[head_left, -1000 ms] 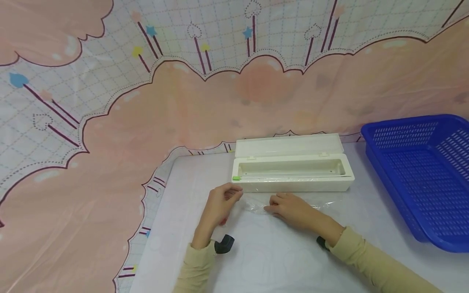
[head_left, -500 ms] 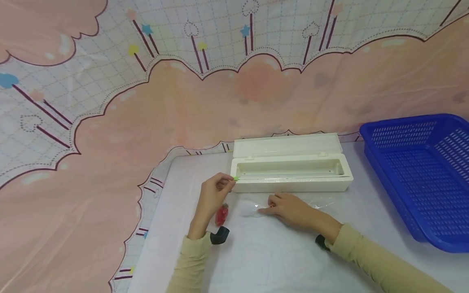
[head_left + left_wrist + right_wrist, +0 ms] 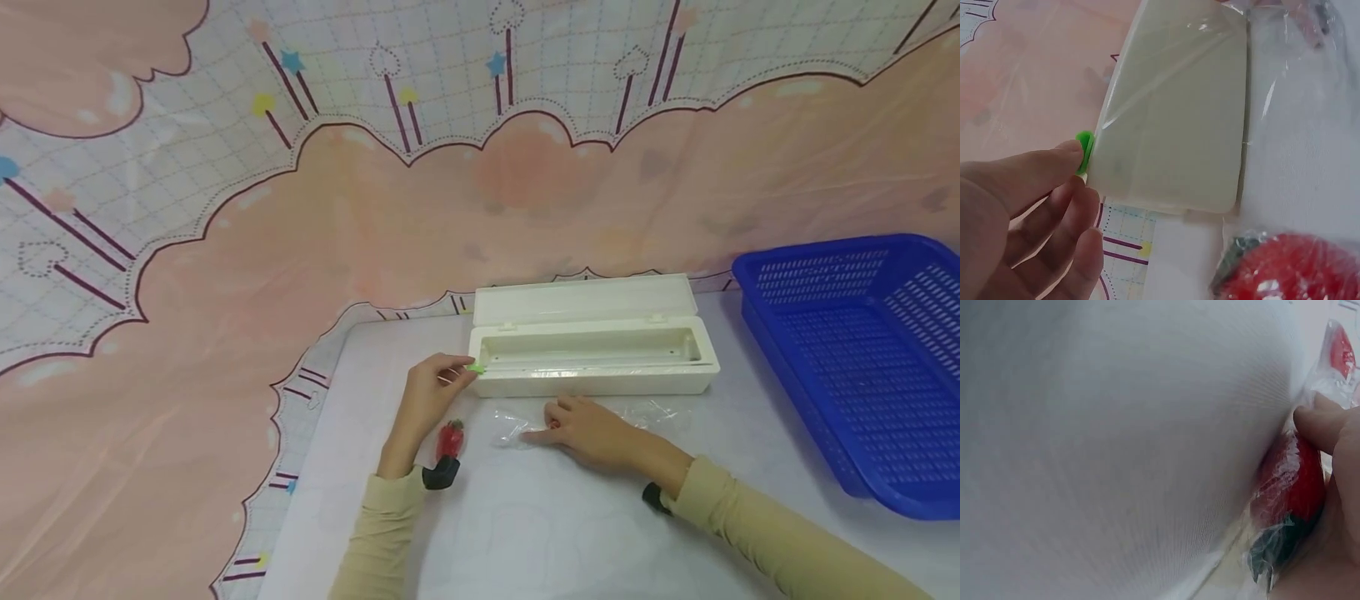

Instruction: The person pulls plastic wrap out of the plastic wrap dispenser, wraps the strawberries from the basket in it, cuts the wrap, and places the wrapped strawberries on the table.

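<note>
My left hand (image 3: 429, 396) pinches the small green slider (image 3: 1085, 153) at the left end of a long white cling film dispenser (image 3: 600, 384), its lid raised. Clear cling film (image 3: 508, 427) runs from the dispenser's front down onto the table. My right hand (image 3: 596, 431) lies on that film and holds a red strawberry (image 3: 1300, 478) with green leaves under the plastic, thumb against it. From above, the hand hides most of this strawberry. Another film-wrapped strawberry (image 3: 451, 439) rests on the table beside my left wrist.
A blue perforated basket (image 3: 802, 400) stands on the right. Dark wrist cameras (image 3: 441, 472) sit under both wrists. A patterned peach-and-white cloth (image 3: 375, 217) hangs behind the white-covered table (image 3: 555, 542).
My left hand has moved left and up to the green slider and pinches it. The wrapped strawberry beside that hand has come into sight. My right hand stays nearly in place.
</note>
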`<state>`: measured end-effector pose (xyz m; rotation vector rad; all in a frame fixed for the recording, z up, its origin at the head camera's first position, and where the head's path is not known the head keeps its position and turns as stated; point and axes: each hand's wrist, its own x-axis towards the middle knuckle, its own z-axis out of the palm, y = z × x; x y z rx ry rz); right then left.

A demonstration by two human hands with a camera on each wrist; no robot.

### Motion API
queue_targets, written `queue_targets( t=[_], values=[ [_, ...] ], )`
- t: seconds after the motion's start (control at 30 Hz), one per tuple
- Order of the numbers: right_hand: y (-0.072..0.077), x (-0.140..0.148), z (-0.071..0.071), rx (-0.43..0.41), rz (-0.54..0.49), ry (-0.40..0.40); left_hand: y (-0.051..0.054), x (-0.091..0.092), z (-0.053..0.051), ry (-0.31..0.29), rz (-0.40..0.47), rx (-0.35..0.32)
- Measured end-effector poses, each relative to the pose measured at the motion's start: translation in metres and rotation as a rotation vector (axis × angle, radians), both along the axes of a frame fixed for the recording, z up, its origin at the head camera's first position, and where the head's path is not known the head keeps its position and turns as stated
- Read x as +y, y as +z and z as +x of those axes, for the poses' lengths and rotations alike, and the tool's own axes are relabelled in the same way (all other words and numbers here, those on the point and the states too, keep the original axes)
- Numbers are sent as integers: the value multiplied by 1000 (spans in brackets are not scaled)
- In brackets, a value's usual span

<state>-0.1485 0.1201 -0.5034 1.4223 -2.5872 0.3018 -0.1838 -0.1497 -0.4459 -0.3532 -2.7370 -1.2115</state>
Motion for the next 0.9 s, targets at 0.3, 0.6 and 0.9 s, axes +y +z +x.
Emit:
queue_targets(
  t=[0.3, 0.6, 0.9],
  values=[
    [3, 0, 1, -52, -18, 4, -4, -5, -10, -27, -7, -7],
    [1, 0, -3, -56, -7, 25, -9, -3, -20, -95, 6, 66],
    [1, -1, 0, -96, 8, 0, -11, 10, -27, -228, 4, 104]
  ],
)
